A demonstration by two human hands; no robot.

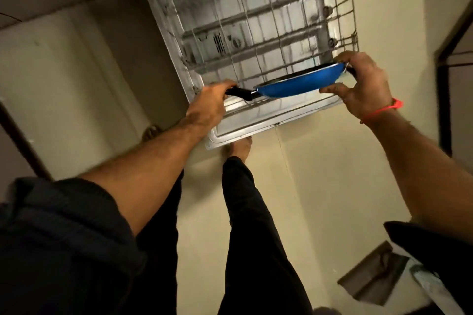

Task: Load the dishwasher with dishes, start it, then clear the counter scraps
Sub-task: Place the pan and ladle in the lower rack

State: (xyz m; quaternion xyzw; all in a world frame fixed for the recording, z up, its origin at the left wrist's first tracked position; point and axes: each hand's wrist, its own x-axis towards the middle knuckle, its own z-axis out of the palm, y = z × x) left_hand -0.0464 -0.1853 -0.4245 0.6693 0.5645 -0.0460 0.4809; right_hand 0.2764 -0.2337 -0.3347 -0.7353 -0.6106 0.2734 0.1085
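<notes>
Both hands are on the blue frying pan (302, 83): the left hand (210, 107) grips its black handle (239, 92), while the right hand (363, 84) pinches the far rim. It hangs tilted over the front edge of the pulled-out lower rack (256, 20), above the open dishwasher door (256, 123). Best play now looks like lowering it on edge between the tines, handle kept inside the rack.

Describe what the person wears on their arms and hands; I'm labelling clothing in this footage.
Both forearms are bare. The left hand has nothing on it; a dark sleeve is pushed up above that elbow. The right hand is bare too, with a thin red thread band tied round the wrist. A dark sleeve edge shows at the right arm. No gloves or rings visible.
</notes>
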